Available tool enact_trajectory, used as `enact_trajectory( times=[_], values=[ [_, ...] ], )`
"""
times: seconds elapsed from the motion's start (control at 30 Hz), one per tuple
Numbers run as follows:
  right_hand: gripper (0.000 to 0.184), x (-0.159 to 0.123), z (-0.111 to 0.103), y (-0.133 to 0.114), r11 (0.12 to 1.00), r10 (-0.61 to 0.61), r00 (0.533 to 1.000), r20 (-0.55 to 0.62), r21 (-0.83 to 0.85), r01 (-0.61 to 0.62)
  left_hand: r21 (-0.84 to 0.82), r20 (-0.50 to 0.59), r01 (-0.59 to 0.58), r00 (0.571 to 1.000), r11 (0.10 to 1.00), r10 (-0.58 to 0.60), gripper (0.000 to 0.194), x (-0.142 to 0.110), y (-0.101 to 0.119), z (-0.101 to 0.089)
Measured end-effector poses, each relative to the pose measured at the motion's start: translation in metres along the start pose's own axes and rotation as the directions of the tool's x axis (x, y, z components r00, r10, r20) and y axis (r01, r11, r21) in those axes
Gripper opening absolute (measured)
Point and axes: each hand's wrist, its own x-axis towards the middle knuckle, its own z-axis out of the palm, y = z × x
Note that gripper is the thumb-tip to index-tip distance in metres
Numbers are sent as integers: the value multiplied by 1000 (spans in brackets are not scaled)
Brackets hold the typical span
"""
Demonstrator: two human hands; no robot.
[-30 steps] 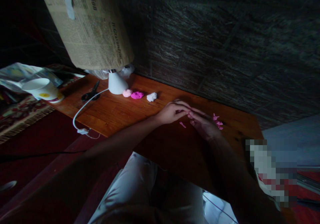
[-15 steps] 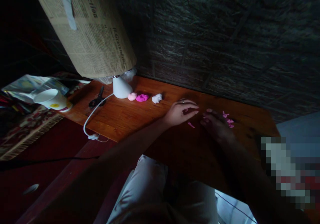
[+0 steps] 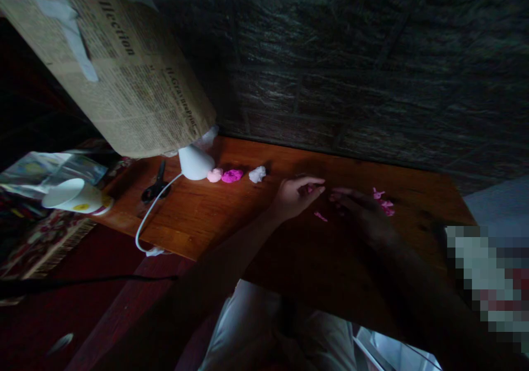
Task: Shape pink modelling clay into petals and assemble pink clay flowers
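Over the wooden table, my left hand [image 3: 298, 195] has its thumb and index fingertip drawn together in a pinch. A bit of pink shows in the gap behind them; whether it is held I cannot tell. Close on its right, my right hand [image 3: 361, 211] is dark, with thumb and fingers pressed together, and anything in them is too small to make out. Below the left hand lies a thin pink clay-like strip [image 3: 320, 216]. Several pink clay-like pieces [image 3: 383, 202] are bunched beyond the right hand. Left of my hands sit a white lump [image 3: 257, 174], a magenta lump [image 3: 232, 176] and a pale pink lump [image 3: 214, 175].
A lamp with a newsprint shade [image 3: 136, 79] and white base [image 3: 196, 162] stands at the back left, its cord [image 3: 139, 229] running over the table edge. Black scissors [image 3: 157, 188] lie beside it. A paper cup [image 3: 76, 196] is farther left. A dark brick wall [image 3: 351, 73] borders the table.
The view has shifted, so the lamp and cup sit lower and more to the left. My left thumb and index finger have closed toward each other. My right fingers look more drawn together.
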Motion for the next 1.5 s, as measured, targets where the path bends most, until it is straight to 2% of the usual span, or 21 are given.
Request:
enact_trajectory(
  times=[0.17,0.37,0.43,0.57,0.67,0.77,0.9,1.0,1.1,1.2,1.33,1.5],
  values=[
    [39,-1,2,-2,997,6,996,86,80,-13,-31,69,-199,977,979,201,19,-4,-3,3],
    [42,5,3,8,988,-25,993,116,151,8,118,114,-312,947,943,299,16,-4,-3,5],
    [41,6,4,12,986,-42,989,141,166,19,137,148,-318,943,938,298,15,-4,1,2],
    [39,9,7,18,973,-101,984,148,221,67,157,188,-277,951,948,246,16,-4,8,-1],
    [34,13,10,21,961,-93,985,145,271,51,138,183,-150,975,979,124,21,-5,8,0],
    [31,15,10,21,947,-92,985,149,317,40,36,165,-43,986,998,36,27,-4,7,-1],
    [31,14,5,19,939,-59,974,217,343,-20,-82,283,55,959,995,-30,22,1,9,-3],
    [32,11,2,16,940,-39,969,243,339,-47,-93,319,63,947,994,-30,20,3,9,-4],
    [31,10,4,12,945,-15,970,244,320,-66,-12,293,-8,956,1000,11,20,3,8,-8],
    [25,10,7,9,947,5,968,252,310,-86,124,262,-147,959,981,111,19,2,9,-11],
    [24,9,5,9,937,-22,968,248,344,-67,192,294,-302,926,934,239,13,-1,13,-12],
    [25,10,3,14,943,-40,964,262,329,-50,262,280,-342,922,903,268,12,-3,16,-10]
  ],
)
